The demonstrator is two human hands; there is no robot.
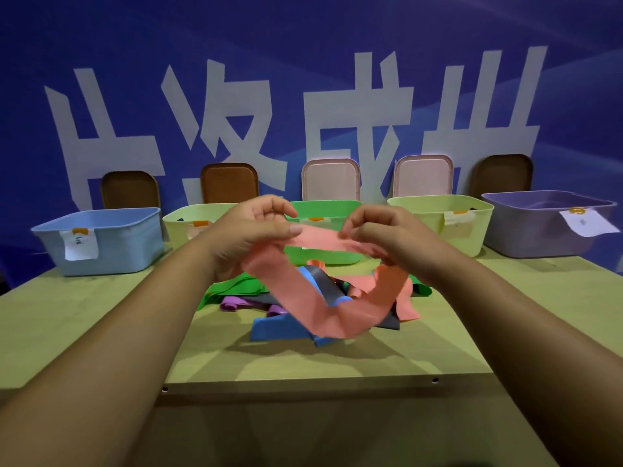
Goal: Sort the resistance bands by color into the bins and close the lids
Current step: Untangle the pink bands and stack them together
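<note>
I hold a pink resistance band (pixel 318 239) stretched between both hands above the table's middle. My left hand (pixel 249 230) pinches its left end and my right hand (pixel 381 235) pinches its right part; the rest of the band droops in a loop down to the pile. Under it lies a heap of bands: green (pixel 232 289), purple (pixel 232 303), blue (pixel 273 328), black (pixel 323 284) and more pink (pixel 406 306). Behind stand open bins in a row: light blue (pixel 111 242), pale yellow (pixel 188 224), green (pixel 323 208), pale yellow (pixel 445 217), lilac (pixel 546 224).
Lids lean upright against the blue wall behind the bins: brown (pixel 129 190), brown (pixel 229 183), pink (pixel 330 180), pink (pixel 423 175), brown (pixel 502 175). Paper labels hang on the bin fronts. The wooden table's (pixel 84 328) front edge runs below the pile.
</note>
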